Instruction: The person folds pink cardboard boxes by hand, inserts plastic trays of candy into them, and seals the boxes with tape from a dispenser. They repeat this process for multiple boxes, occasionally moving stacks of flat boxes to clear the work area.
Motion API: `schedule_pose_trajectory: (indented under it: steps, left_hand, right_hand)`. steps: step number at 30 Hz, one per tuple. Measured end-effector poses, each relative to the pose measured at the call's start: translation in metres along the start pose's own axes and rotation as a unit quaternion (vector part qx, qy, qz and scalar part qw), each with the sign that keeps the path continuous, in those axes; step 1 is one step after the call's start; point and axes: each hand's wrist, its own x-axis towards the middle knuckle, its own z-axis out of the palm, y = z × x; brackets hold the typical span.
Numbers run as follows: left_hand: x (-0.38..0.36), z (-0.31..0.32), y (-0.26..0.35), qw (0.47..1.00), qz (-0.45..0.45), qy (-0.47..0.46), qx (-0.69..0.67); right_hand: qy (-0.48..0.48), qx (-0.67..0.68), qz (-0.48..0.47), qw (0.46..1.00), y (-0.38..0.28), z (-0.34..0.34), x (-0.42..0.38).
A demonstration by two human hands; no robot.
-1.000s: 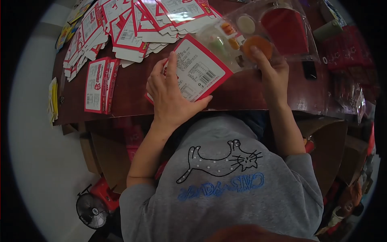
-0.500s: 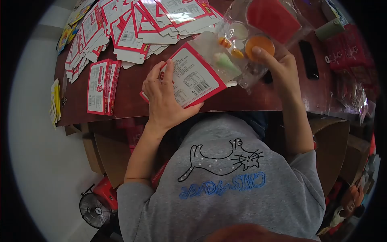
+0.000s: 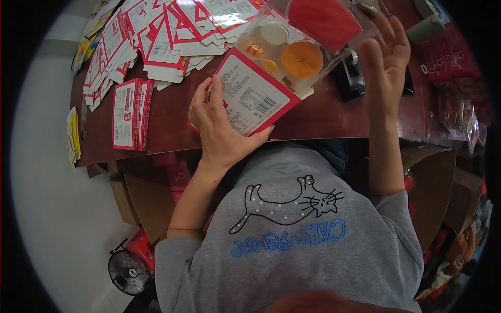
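My left hand (image 3: 214, 115) is wrapped round a red and white printed box (image 3: 253, 96), thumb along its lower edge and fingers on its left side. From the box's upper right opening sticks out a clear plastic bag (image 3: 292, 36), partly inside it. An orange disc (image 3: 302, 59), a pale disc (image 3: 274, 33), small yellow and orange pieces and a red piece (image 3: 324, 22) show in the bag. My right hand (image 3: 389, 60) is raised to the right of the bag, fingers apart, holding nothing.
Flat printed cartons (image 3: 167, 36) are heaped at the back left. Two closed boxes (image 3: 127, 115) stand near the left front. Right of the bag are a black tape dispenser (image 3: 350, 78) and a green roll (image 3: 425, 29); pink packages (image 3: 451, 62) lie at the far right.
My right hand has let go of the bag and moved right and up, its fingers spreading. The bag has slid deeper into the box. The tape dispenser is now uncovered.
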Motion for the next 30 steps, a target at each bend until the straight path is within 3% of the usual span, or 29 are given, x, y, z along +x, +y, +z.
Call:
schedule_pose_trajectory:
  steps: [3,4,7,11,12,15,16,17,18,20,22,24,28,30]
  left_hand:
    - [0.003,0.007,0.005,0.999,0.005,0.006,-0.031]
    - [0.006,0.011,0.008,0.999,-0.010,0.024,-0.036]
    - [0.011,0.016,0.012,0.997,-0.035,0.046,-0.058]
    - [0.008,0.022,0.019,0.998,-0.042,0.013,-0.049]
    - [0.010,0.024,0.019,0.998,-0.039,0.013,-0.050]
    - [0.009,0.024,0.023,0.993,-0.068,0.036,-0.086]
    - [0.013,0.021,0.025,0.993,-0.048,0.049,-0.095]
    - [0.015,0.019,0.026,0.992,-0.027,0.062,-0.105]
    - [0.015,0.020,0.023,0.992,-0.027,0.060,-0.108]
    - [0.016,0.024,0.008,0.889,-0.150,0.026,-0.432]
    - [0.015,0.027,-0.006,0.932,-0.034,0.003,-0.360]
    - [0.015,0.023,-0.008,0.852,-0.110,-0.096,-0.503]
    - [0.013,0.025,-0.029,0.841,-0.112,-0.096,-0.521]
    - [0.020,0.025,-0.030,0.858,-0.134,-0.027,-0.495]
  right_hand:
    - [-0.013,-0.236,-0.151,0.960,-0.013,0.011,-0.003]
    - [-0.067,-0.217,-0.192,0.955,-0.013,0.014,-0.008]
    - [-0.129,-0.249,-0.207,0.937,0.001,0.005,-0.017]
    - [-0.208,-0.309,-0.144,0.917,0.013,0.010,-0.035]
    - [-0.157,-0.255,-0.144,0.943,0.016,0.005,-0.032]
    - [-0.066,-0.241,-0.180,0.951,0.015,0.012,-0.035]
    - [-0.103,-0.117,-0.049,0.987,0.017,0.016,-0.045]
    - [-0.133,0.011,0.084,0.988,0.019,0.017,-0.051]
    - [-0.132,0.009,0.085,0.988,0.021,0.013,-0.050]
    - [-0.112,0.058,0.061,0.990,0.030,0.001,-0.046]
    - [-0.128,0.050,0.059,0.989,0.029,-0.004,-0.050]
    - [-0.241,-0.015,0.150,0.959,0.032,-0.016,-0.048]
    - [-0.270,0.035,0.173,0.947,0.037,-0.018,-0.054]
    - [-0.194,0.054,0.103,0.974,0.036,-0.005,-0.054]
